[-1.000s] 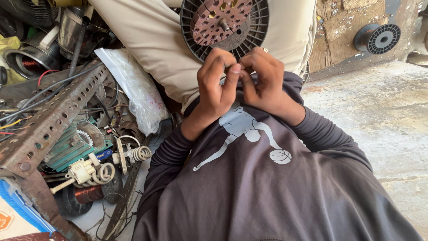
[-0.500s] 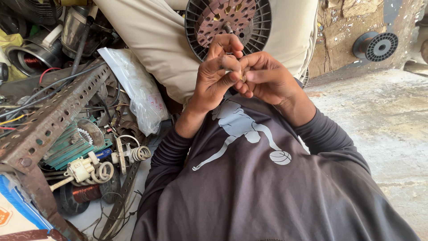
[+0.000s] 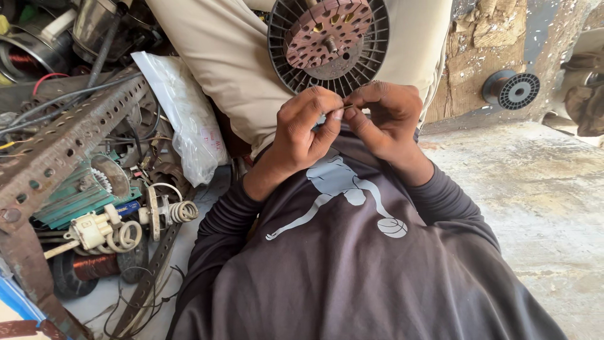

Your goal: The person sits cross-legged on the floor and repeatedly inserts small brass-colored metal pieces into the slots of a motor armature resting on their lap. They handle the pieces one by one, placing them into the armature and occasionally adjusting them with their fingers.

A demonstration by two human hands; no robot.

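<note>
Beside concrete floor [image 3: 541, 189], wire [image 3: 346, 107] between hands

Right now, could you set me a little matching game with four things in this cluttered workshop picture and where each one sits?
Things:
1. round black fan wheel
2. clear plastic bag
3. perforated rusty metal bar
4. small black spool

Places:
A. far right, against the wall
B. slanting across the left side
C. just above both hands
D. left of the beige trousers

Pairs: 1-C, 2-D, 3-B, 4-A. The left hand and right hand pinch something tiny together.
</note>
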